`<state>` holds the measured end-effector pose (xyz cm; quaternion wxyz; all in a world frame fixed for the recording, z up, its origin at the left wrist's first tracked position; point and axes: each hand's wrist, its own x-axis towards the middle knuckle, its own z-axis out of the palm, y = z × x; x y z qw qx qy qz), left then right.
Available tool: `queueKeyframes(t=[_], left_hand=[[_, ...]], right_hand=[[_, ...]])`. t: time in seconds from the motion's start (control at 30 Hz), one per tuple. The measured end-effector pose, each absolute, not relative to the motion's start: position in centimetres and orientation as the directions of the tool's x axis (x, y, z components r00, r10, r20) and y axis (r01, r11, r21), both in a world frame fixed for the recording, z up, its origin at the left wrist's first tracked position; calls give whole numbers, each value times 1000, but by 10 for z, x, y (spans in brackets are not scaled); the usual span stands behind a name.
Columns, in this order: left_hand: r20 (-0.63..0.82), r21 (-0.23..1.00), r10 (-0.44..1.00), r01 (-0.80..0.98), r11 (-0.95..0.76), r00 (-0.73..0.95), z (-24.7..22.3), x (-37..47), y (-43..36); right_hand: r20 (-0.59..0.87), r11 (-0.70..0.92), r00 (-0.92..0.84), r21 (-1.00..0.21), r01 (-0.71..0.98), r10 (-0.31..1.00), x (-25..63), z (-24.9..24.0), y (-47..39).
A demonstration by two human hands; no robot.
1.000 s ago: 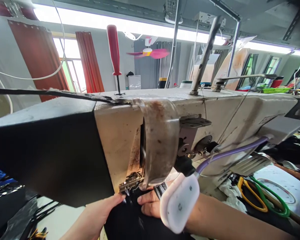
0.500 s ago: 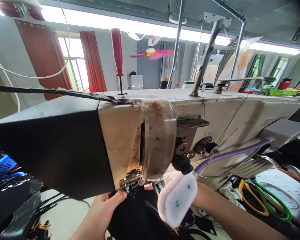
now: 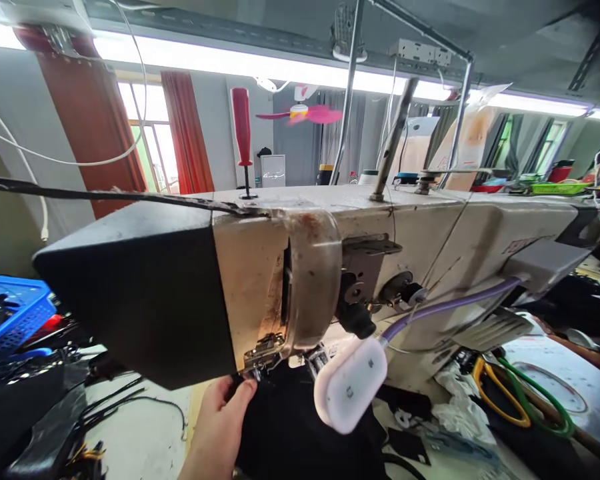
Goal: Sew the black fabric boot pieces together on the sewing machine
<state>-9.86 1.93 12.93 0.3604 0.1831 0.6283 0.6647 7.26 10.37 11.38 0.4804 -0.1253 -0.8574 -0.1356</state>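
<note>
A white sewing machine (image 3: 420, 233) with a black end cover (image 3: 135, 293) fills the middle of the view. My left hand (image 3: 220, 420) is below its needle end, thumb and fingers closed on the edge of black fabric (image 3: 285, 427). The fingertips are close to the metal presser-foot parts (image 3: 265, 350), and some fingers are hidden behind the thumb and cloth. The fabric lies under the machine head. A white oval lamp (image 3: 353, 387) on a purple flexible neck (image 3: 445, 307) hangs in front of it. No clear part of my right hand shows.
A red-handled screwdriver (image 3: 241, 127) stands upright on the machine top. Scissors with yellow handles (image 3: 500, 393) and green handles (image 3: 540, 400) lie at right. A blue basket (image 3: 17, 313) is at left. Something skin-toned at the far right edge is unclear.
My right forearm, earlier reaching behind the lamp towards the fabric, has left that place. My left hand stays at the fabric edge. The view has shifted slightly.
</note>
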Motion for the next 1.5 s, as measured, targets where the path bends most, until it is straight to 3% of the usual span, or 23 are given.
queueKeyframes(t=[0.17,0.23,0.4,0.57,0.7,0.87,0.93,1.0,1.13,1.3,1.5], left_hand=[[-212,956,758,-292,30,-617,120,-104,20],[-196,965,761,-259,38,-618,120,-104,18],[-206,966,714,-253,41,-669,126,-98,15],[-363,906,651,-417,78,-667,127,-100,15],[-380,844,758,-534,49,-531,125,-111,17],[-305,932,816,-330,149,-491,131,-119,15],[-216,971,820,-204,124,-530,131,-120,14],[-152,988,837,-98,117,-526,129,-120,13],[-120,993,841,-49,110,-527,121,-120,12],[-179,981,803,-166,101,-569,117,-118,15],[-154,987,816,-131,97,-558,116,-119,14]], right_hand=[[844,823,-535,329,463,-37,29,115,66],[849,800,-525,355,483,-60,22,118,67],[818,830,-572,359,426,-60,30,125,79],[731,909,-682,272,317,19,46,144,93],[632,947,-775,263,182,-27,56,163,120],[628,968,-760,251,-5,-167,60,167,135],[701,965,-696,258,43,-156,55,153,123],[782,939,-619,262,223,-71,46,129,107],[881,861,-473,243,447,-3,24,85,83],[818,874,-563,186,449,115,21,86,79],[778,939,-624,153,307,77,33,92,96]])
